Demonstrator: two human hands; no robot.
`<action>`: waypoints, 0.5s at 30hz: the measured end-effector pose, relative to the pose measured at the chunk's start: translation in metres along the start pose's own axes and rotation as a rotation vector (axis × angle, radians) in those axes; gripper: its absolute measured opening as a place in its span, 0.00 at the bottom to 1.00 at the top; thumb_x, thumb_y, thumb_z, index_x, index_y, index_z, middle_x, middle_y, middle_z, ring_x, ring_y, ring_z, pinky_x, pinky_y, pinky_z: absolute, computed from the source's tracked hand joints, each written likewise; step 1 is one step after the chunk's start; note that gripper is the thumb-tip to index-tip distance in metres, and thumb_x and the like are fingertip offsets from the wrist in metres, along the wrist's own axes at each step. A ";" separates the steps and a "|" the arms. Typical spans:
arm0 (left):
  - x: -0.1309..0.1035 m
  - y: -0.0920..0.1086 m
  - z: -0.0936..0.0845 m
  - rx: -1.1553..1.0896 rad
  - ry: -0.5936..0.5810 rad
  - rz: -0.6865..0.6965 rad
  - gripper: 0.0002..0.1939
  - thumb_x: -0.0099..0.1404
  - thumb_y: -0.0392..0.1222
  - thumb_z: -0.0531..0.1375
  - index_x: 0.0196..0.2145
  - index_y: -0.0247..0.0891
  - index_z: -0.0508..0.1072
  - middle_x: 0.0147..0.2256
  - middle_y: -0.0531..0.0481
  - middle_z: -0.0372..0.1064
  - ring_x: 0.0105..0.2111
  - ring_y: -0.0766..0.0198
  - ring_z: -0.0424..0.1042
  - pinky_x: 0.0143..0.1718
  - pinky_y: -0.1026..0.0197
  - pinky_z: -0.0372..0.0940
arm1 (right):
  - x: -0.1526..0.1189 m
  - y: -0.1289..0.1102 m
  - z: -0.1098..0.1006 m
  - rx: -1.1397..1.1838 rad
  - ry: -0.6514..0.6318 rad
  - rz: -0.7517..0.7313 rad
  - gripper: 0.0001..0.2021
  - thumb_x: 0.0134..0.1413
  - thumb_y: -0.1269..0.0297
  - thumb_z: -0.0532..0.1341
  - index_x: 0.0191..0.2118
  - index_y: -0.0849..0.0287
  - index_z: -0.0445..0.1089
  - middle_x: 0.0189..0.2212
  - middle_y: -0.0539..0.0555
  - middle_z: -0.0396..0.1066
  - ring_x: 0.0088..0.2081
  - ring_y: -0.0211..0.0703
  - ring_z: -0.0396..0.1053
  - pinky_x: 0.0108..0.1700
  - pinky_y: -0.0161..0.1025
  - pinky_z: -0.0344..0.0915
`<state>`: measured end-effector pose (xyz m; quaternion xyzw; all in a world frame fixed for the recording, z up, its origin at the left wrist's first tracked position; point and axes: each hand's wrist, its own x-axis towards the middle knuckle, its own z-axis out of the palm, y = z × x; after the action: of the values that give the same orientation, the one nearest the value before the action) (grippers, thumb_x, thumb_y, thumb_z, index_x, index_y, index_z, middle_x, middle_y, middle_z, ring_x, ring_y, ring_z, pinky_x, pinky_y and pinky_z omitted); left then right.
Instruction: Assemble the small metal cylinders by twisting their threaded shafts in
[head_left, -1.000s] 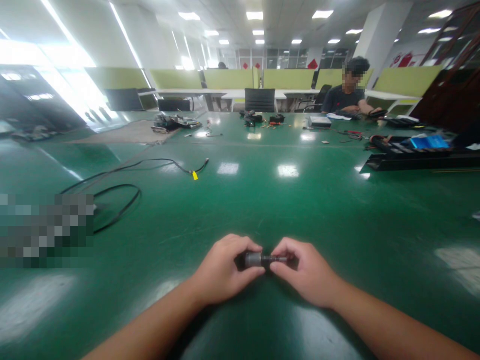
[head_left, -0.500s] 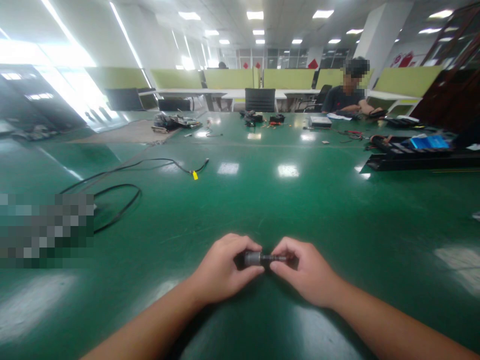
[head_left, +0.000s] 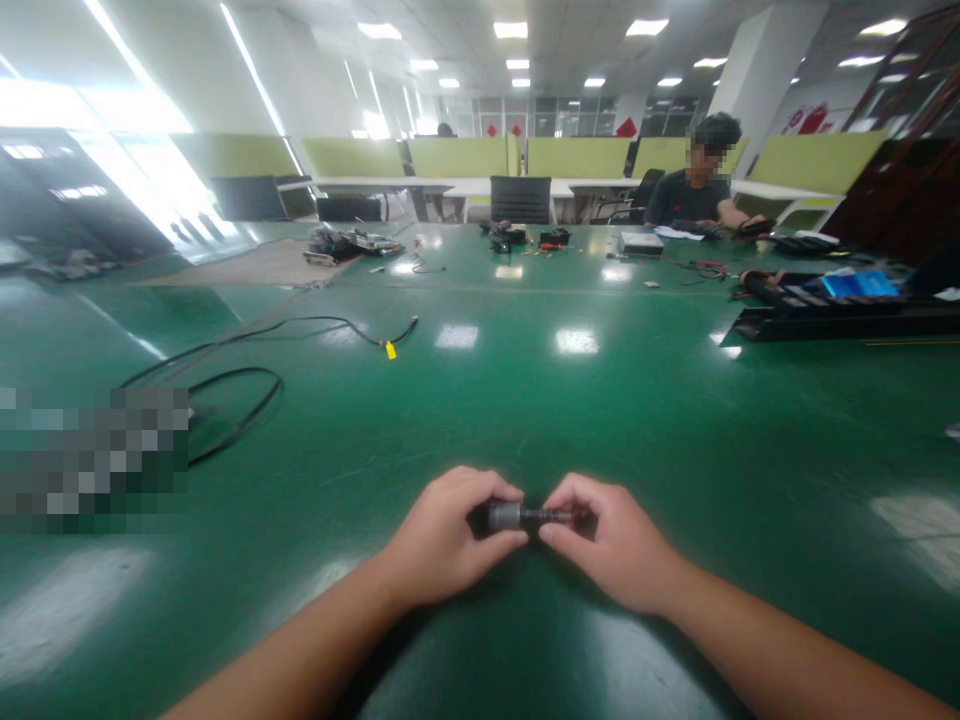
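A small dark cylindrical part (head_left: 506, 516) with a thin shaft (head_left: 546, 516) lies sideways low in the middle of the view, over the green tabletop (head_left: 480, 420). My left hand (head_left: 454, 535) has its thumb and fingers around the thick grey end. On the other side, my right hand (head_left: 611, 540) grips the thin shaft end between thumb and fingers. Both hands are close together, with a narrow gap between their fingertips where the shaft shows.
A black cable (head_left: 322, 319) with a yellow tag (head_left: 390, 350) lies at the left. Electronic parts (head_left: 349, 243) stand along the far edge. A black frame (head_left: 840, 322) with a blue item (head_left: 861, 284) is at the right. A person (head_left: 694, 195) sits across the table.
My hands and the part between them have hardly moved. Across the table, the person's head and arms have shifted slightly.
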<state>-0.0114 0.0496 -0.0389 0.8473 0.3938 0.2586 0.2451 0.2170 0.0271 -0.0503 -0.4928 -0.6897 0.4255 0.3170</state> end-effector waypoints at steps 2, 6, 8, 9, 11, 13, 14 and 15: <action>0.000 0.000 0.000 0.003 0.001 -0.007 0.11 0.60 0.45 0.66 0.41 0.43 0.73 0.37 0.52 0.74 0.38 0.61 0.71 0.42 0.58 0.63 | -0.001 0.000 0.000 0.008 0.001 0.001 0.03 0.53 0.66 0.64 0.34 0.59 0.72 0.28 0.50 0.72 0.30 0.40 0.67 0.33 0.35 0.60; 0.000 -0.001 0.000 0.015 -0.008 -0.014 0.11 0.61 0.45 0.66 0.41 0.44 0.73 0.38 0.53 0.74 0.39 0.61 0.71 0.42 0.58 0.63 | -0.001 0.001 0.001 0.028 -0.001 0.013 0.03 0.54 0.66 0.63 0.34 0.59 0.72 0.29 0.51 0.73 0.31 0.40 0.68 0.34 0.35 0.61; 0.000 -0.001 0.000 0.018 -0.010 -0.013 0.11 0.61 0.45 0.66 0.41 0.44 0.73 0.38 0.53 0.74 0.39 0.61 0.71 0.43 0.58 0.63 | 0.000 0.002 0.001 0.035 -0.003 0.018 0.03 0.54 0.66 0.63 0.34 0.59 0.72 0.29 0.50 0.73 0.30 0.40 0.67 0.34 0.35 0.61; 0.000 -0.001 0.000 0.019 -0.009 -0.012 0.11 0.61 0.45 0.66 0.42 0.44 0.73 0.38 0.53 0.74 0.39 0.61 0.71 0.43 0.58 0.62 | 0.000 0.002 0.001 0.038 -0.004 0.017 0.03 0.54 0.66 0.63 0.34 0.59 0.72 0.28 0.50 0.72 0.30 0.39 0.67 0.33 0.35 0.61; 0.000 -0.001 -0.001 0.021 -0.007 -0.010 0.11 0.61 0.46 0.65 0.42 0.44 0.73 0.37 0.53 0.74 0.38 0.61 0.71 0.42 0.58 0.62 | 0.000 0.002 0.001 0.043 -0.005 0.015 0.03 0.54 0.66 0.63 0.34 0.59 0.71 0.28 0.50 0.72 0.30 0.39 0.67 0.33 0.35 0.61; 0.000 -0.001 -0.001 0.023 -0.008 -0.007 0.11 0.61 0.46 0.65 0.42 0.43 0.73 0.37 0.52 0.74 0.38 0.61 0.71 0.42 0.58 0.63 | 0.000 0.002 0.001 0.042 -0.004 0.017 0.03 0.54 0.66 0.63 0.33 0.59 0.71 0.28 0.50 0.72 0.29 0.39 0.67 0.33 0.34 0.61; 0.000 -0.001 -0.001 0.023 -0.006 -0.005 0.11 0.61 0.46 0.65 0.42 0.43 0.73 0.37 0.52 0.74 0.38 0.61 0.71 0.42 0.58 0.63 | 0.000 0.002 0.001 0.041 -0.003 0.018 0.03 0.54 0.66 0.63 0.33 0.59 0.71 0.28 0.50 0.72 0.29 0.39 0.67 0.33 0.34 0.61; 0.000 -0.001 -0.001 0.023 -0.005 -0.003 0.11 0.61 0.46 0.65 0.41 0.43 0.73 0.37 0.52 0.74 0.38 0.61 0.71 0.42 0.58 0.63 | 0.000 0.002 0.001 0.040 -0.002 0.016 0.03 0.54 0.66 0.63 0.33 0.60 0.71 0.28 0.50 0.72 0.29 0.39 0.67 0.33 0.34 0.60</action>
<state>-0.0125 0.0507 -0.0382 0.8501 0.3974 0.2517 0.2369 0.2171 0.0271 -0.0519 -0.4916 -0.6773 0.4422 0.3226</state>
